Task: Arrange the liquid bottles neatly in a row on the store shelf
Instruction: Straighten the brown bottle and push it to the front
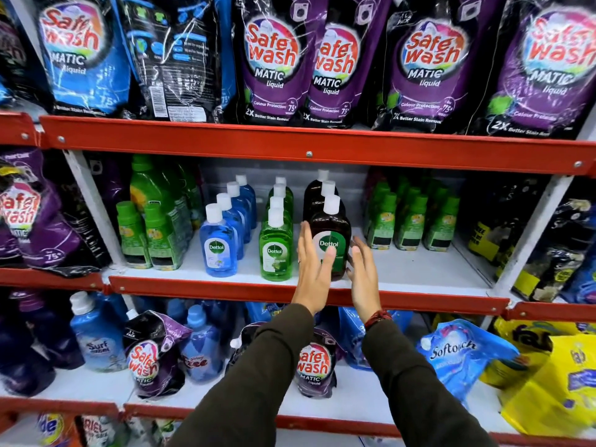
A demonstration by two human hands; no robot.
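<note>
Hands frame the front brown Dettol bottle [332,240] on the middle shelf [419,269]: the left hand [311,269] lies flat and open against the bottle's left side and part of its label, fingers straight and together, while the right hand [362,272] stands open just beside its right flank, palm turned inward. Neither hand grips; both are spread like guides, and whether the right palm actually touches the bottle cannot be told.

That bottle heads a short file of brown bottles running back into the shelf. To its left stand a file of green Dettol bottles [275,250] and, further left, a file of blue Dettol bottles [217,250], each with white caps receding in line. The brown front bottle sits close to the red front lip [225,287], about level with the green and blue front bottles.

The step in hand looks like squaring this bottle up. To do it well, press evenly from both sides low on the body rather than near the cap, so it slides without tipping. Turn the label square to the aisle, and leave a gap to the green file matching the gap between green and blue. Keep it clear of the lip, and check that the caps behind it line up straight before letting go.
</note>
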